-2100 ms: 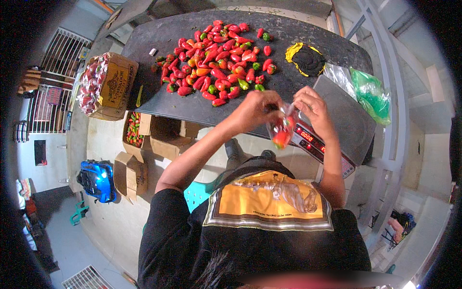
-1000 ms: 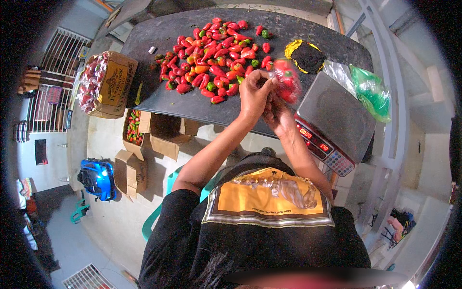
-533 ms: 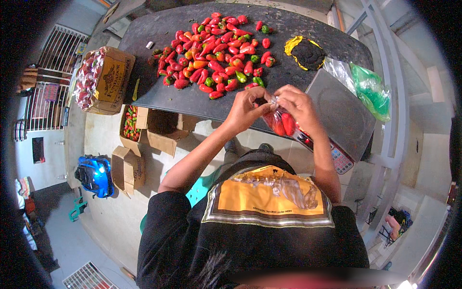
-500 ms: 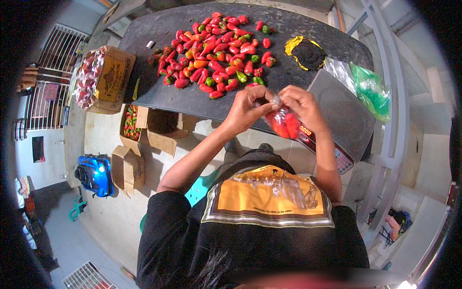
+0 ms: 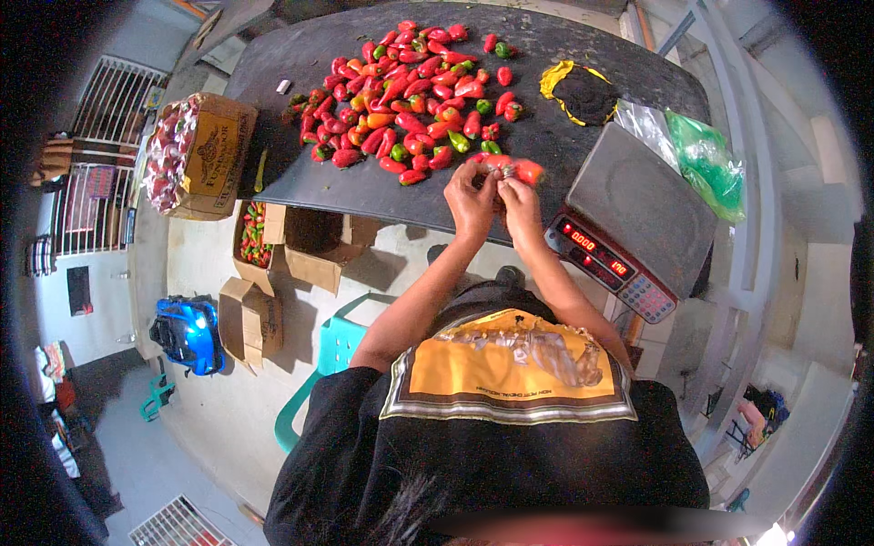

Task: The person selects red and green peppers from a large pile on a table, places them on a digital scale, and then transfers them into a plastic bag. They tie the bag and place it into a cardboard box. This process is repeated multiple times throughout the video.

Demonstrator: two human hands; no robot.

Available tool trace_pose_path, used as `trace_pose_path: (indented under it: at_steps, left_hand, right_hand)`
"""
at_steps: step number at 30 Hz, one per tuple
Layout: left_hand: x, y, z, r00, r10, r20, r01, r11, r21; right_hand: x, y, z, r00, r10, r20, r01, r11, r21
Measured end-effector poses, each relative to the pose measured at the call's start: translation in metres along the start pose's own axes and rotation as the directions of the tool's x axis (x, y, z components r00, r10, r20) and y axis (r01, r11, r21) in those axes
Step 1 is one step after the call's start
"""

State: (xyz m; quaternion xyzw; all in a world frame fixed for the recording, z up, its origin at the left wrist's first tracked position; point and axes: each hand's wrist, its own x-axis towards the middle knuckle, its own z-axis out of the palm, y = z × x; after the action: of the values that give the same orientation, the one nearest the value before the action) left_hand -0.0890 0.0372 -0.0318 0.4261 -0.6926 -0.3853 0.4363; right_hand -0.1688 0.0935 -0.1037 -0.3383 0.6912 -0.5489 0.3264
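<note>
Close together over the near table edge, my left hand (image 5: 470,202) and my right hand (image 5: 521,211) both pinch the gathered neck of a small clear plastic bag of red peppers (image 5: 523,171). The filled end lies beyond my fingers, partly hidden and blurred. Just past it, a wide heap of loose red peppers (image 5: 401,91), some partly green, spreads over the black table (image 5: 300,182). To the right of my right hand stands a digital scale (image 5: 646,196) with a grey platform and lit red digits; nothing rests on the platform.
Clear and green plastic bags (image 5: 706,164) lie beyond the scale, near a black-and-yellow cloth item (image 5: 583,96). At left stands a carton of bagged peppers (image 5: 205,159). Below are a box of loose peppers (image 5: 253,235), open cardboard boxes (image 5: 246,318) and a teal chair (image 5: 337,341).
Both hands have moved left, away from the scale, with the bag. The bag has swung from the near side of my fingers to the far side. The scale's display is now uncovered.
</note>
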Motion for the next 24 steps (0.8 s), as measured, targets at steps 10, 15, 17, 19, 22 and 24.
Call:
trace_pose_path:
  at_steps: [10, 15, 17, 19, 22, 24]
  left_hand:
    - [0.004, -0.05, 0.005, 0.89, -0.225, 0.397, 0.422, 0.738, -0.527]
    - [0.002, -0.062, 0.012, 0.849, -0.326, 0.415, 0.514, 0.692, -0.507]
    - [-0.001, -0.063, 0.014, 0.816, -0.376, 0.438, 0.572, 0.63, -0.525]
    - [-0.006, -0.067, 0.015, 0.794, -0.389, 0.468, 0.606, 0.57, -0.555]
    - [-0.017, -0.072, 0.016, 0.791, -0.351, 0.501, 0.609, 0.531, -0.589]
    - [-0.023, -0.07, 0.016, 0.803, -0.325, 0.499, 0.588, 0.566, -0.578]
  right_hand:
    - [0.009, -0.068, -0.02, 0.919, -0.376, -0.119, 0.307, 0.871, -0.385]
    - [0.026, -0.029, -0.011, 0.971, -0.15, -0.188, 0.131, 0.985, -0.11]
    - [0.028, -0.019, -0.009, 0.972, -0.134, -0.194, 0.128, 0.991, -0.04]
    - [0.028, -0.014, -0.008, 0.973, -0.112, -0.203, 0.111, 0.994, -0.015]
    - [0.025, -0.017, -0.007, 0.965, -0.071, -0.254, 0.069, 0.997, -0.017]
    - [0.027, -0.013, -0.007, 0.953, -0.067, -0.296, 0.061, 0.998, -0.028]
